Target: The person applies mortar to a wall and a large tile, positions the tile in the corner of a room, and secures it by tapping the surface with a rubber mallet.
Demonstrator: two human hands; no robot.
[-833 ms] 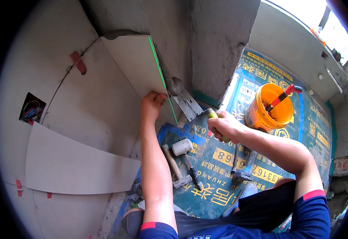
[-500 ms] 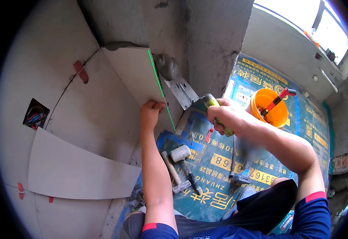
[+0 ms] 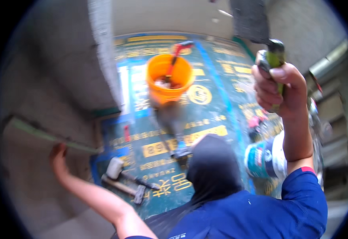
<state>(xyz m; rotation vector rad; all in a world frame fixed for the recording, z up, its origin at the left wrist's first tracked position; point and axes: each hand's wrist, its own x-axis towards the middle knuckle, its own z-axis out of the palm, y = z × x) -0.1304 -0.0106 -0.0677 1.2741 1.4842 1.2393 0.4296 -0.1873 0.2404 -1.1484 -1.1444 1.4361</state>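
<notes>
My right hand [image 3: 279,85] is raised at the upper right, its fingers wrapped round the green handle of a trowel [image 3: 251,22]. The trowel's flat grey blade points up and away, coated in dull grey. At the left, my left hand [image 3: 58,157] is blurred, its fingers curled at the edge of a pale wall tile [image 3: 26,145]. A faint green line runs along that tile edge. Wet mortar behind the tile cannot be made out in this blur.
An orange bucket [image 3: 170,93] with a red-handled tool stands on the green printed floor covering [image 3: 209,119]. A white-headed mallet [image 3: 115,168] and a hammer [image 3: 139,194] lie near my left arm. A white-and-teal bucket [image 3: 265,157] is beside my right arm. A concrete column [image 3: 106,59] rises at left.
The view has swung to the right. My right hand with the trowel has moved away from the mortar beside the tile and up to the right; my left hand stays at the tile edge.
</notes>
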